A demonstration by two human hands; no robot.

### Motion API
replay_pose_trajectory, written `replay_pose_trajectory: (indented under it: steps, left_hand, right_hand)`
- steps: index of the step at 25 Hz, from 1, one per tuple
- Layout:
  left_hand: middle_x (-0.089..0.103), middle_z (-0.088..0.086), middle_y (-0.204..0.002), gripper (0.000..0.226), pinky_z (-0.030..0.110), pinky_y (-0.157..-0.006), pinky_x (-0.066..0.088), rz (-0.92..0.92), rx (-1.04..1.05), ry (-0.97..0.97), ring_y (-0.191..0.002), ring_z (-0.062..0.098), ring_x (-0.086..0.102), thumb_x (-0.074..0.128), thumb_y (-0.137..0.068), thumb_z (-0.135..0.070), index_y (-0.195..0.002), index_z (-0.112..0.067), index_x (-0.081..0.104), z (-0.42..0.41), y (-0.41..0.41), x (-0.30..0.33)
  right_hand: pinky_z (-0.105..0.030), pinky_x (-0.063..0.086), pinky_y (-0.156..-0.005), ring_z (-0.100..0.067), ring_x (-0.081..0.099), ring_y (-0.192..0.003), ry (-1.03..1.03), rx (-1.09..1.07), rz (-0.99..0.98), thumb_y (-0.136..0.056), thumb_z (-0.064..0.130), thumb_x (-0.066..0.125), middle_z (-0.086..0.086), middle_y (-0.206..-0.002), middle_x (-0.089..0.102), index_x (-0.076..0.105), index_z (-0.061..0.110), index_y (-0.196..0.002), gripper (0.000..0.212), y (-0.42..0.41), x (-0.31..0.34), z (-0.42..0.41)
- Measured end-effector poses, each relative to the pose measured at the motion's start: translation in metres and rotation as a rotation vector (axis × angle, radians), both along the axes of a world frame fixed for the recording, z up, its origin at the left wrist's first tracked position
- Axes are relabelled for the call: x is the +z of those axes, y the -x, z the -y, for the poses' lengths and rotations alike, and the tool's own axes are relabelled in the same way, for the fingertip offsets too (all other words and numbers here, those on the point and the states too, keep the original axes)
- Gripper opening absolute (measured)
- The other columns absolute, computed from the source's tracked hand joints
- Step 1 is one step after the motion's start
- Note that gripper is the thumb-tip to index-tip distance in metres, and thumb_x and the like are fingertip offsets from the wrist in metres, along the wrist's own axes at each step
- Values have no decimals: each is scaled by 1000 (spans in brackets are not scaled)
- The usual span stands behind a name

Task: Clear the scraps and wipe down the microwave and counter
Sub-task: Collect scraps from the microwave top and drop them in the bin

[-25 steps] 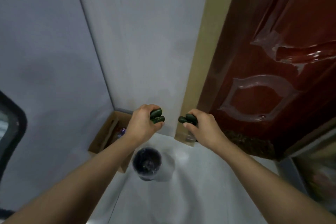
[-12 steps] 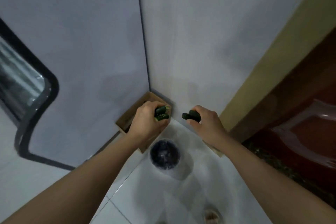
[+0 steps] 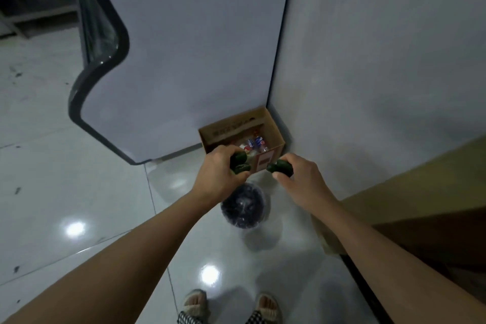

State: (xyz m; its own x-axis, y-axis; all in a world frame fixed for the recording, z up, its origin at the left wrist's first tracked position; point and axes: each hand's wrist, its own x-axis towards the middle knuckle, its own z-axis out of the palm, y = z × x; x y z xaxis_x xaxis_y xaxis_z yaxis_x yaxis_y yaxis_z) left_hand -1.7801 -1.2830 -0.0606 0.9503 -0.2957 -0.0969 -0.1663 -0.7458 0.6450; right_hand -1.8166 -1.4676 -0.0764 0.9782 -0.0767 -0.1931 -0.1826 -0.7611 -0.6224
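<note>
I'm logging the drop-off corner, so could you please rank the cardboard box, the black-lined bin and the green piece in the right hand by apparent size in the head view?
1. cardboard box
2. black-lined bin, though it may sit nearer the camera, so its gap to the box is unsure
3. green piece, gripped by the right hand

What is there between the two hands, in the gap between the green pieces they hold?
Head view: nothing bridges the left hand and right hand. Through the gap shows the cardboard box, on the floor beyond.

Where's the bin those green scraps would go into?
In the head view, the black-lined bin stands on the floor at centre, just below both hands and in front of the cardboard box in the corner.
</note>
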Motion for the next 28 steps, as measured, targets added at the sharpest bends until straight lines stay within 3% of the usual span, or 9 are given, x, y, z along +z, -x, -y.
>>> replay_pose_trajectory:
  steps: [4,7,15,22,28]
  left_hand:
    - [61,4,-115,46,28,-87,52,-45,84,-35,-99,16,59,76,-76,-24,-118,-17,60,12,1,-57]
    - [60,4,-116,46,24,-88,50,-73,121,-58,-100,14,58,74,-78,-24,-120,-17,58,12,0,-109]
    - [60,2,-114,41,17,-80,42,-108,150,-119,-92,7,50,74,-78,-24,-116,-18,60,-3,-13,-304]
    - [59,6,-117,47,19,-83,42,-85,123,-150,-101,17,57,74,-77,-21,-121,-18,58,-9,-29,-454]
    - [56,7,-121,49,16,-82,40,-38,78,-197,-103,19,57,74,-76,-20,-122,-15,58,-8,-39,-531]
  right_hand:
    - [-33,46,-80,-25,59,-95,-39,56,-39,-88,23,62,-8,-102,64,57,12,-107,23,-10,-53,9]
    - [-37,50,-83,-24,59,-96,-65,58,-52,-88,23,62,-7,-103,64,57,12,-107,22,-17,-100,7]
    - [-24,37,-68,-16,52,-81,-39,83,-77,-90,24,61,2,-87,55,55,12,-103,18,-39,-282,-13]
    - [-29,43,-71,-23,58,-89,-1,97,-86,-89,24,62,-5,-96,63,58,14,-102,17,-49,-438,-26]
    - [-37,46,-79,-28,56,-99,49,108,-83,-89,22,62,-10,-105,60,56,12,-108,23,-59,-521,-33]
